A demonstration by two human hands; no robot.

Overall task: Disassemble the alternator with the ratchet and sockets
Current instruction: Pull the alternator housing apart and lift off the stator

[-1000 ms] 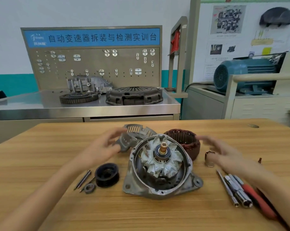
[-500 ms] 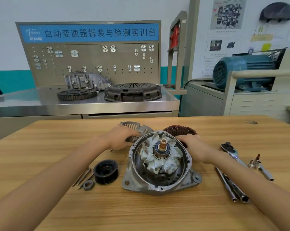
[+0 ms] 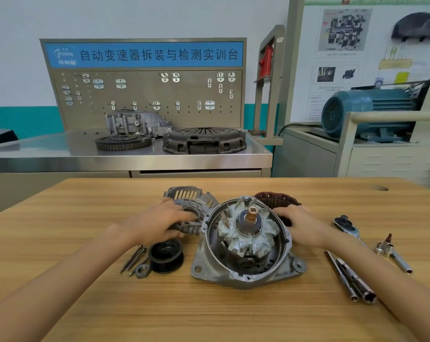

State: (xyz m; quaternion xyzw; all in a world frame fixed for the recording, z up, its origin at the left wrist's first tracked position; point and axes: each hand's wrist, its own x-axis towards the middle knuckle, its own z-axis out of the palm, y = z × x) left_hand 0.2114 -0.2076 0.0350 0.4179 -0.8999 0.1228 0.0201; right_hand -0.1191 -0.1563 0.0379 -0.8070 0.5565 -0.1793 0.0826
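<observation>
Standing at table centre: alternator housing (image 3: 243, 270) with rotor (image 3: 249, 234) seated inside, shaft upright, tilted slightly toward the far edge. Left hand (image 3: 159, 222) at nine o'clock of the housing, fingers spread flat on the removed end cover (image 3: 191, 206), gripping nothing. Right hand (image 3: 299, 222) at three o'clock, fingers loosely bent against the housing rim, before the copper winding ring (image 3: 277, 199); whether it actually grips cannot be told. Hands apart, flanking the housing, about equally near. Ratchet (image 3: 346, 225) at three o'clock beyond the right hand. Pulley (image 3: 166, 255) and nut (image 3: 142, 270) at eight o'clock.
</observation>
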